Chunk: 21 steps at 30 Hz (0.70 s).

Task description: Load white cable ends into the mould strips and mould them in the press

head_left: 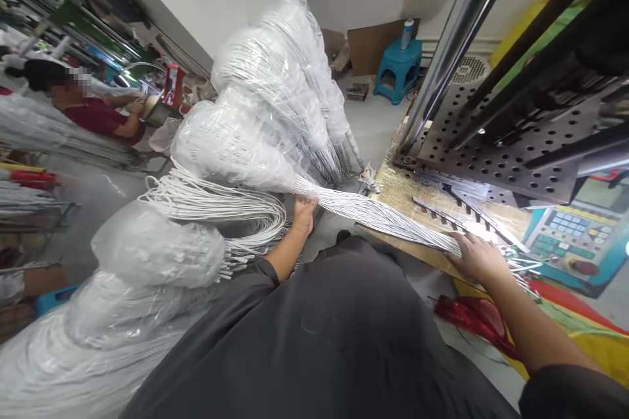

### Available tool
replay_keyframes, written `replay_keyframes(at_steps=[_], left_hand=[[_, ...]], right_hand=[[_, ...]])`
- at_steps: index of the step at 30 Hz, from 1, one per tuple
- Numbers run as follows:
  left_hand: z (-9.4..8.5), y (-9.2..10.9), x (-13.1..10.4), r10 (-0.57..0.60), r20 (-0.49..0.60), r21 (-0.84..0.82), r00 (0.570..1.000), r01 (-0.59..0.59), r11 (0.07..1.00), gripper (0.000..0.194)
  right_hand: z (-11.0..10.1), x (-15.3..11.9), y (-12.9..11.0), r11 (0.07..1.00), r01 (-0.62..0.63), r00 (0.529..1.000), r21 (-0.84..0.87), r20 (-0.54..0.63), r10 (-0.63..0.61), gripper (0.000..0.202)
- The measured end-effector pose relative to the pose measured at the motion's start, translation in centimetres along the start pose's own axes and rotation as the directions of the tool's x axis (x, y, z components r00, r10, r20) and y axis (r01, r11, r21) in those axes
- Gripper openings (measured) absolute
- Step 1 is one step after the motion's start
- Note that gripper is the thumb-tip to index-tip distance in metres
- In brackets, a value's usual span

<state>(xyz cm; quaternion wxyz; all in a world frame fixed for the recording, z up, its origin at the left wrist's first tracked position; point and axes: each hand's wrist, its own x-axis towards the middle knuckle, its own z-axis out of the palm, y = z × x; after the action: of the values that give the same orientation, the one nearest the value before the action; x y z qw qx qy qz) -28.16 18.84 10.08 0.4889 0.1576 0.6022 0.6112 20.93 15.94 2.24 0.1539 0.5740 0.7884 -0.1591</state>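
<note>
The left hand (303,211) is closed around a bundle of white cords (378,216), at the place where the cords come out of a plastic bag (230,150). The right hand (477,255) lies on the other end of the same bundle, with the fingers curled over it, and presses it onto the counter (407,193). So the bundle stretches between the two hands, from the bags on the left to the counter edge on the right.

Behind the left hand there are more bags full of cords, and loose loops (216,203) hang out of one of them. I think these loops can catch on the bundle, so the cords may tangle or a bag may slide down from the pile.

Near the right hand lie metal strips (442,213), and the cord ends there can snag on them. Above stands a perforated machine plate (496,157), with a control panel (570,242) beside it. A red thing (472,317) lies under the right forearm; I cannot tell what it is.
</note>
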Motion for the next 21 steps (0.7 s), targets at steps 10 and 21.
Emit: replay_keyframes(at_steps=[10,21], left_hand=[[8.4,-5.0,1.2,-0.171,0.144,-0.251,0.975,0.203,0.946,0.038],[5.9,0.1,1.5,-0.021,-0.114,-0.278,0.993,-0.012,0.960,0.033]], right_hand=[[2.9,-4.3,3.4,0.998,-0.061,0.993,-0.014,-0.097,0.060,0.052],[6.3,-4.4,4.9,0.998,-0.006,0.950,0.064,-0.311,0.026,0.056]])
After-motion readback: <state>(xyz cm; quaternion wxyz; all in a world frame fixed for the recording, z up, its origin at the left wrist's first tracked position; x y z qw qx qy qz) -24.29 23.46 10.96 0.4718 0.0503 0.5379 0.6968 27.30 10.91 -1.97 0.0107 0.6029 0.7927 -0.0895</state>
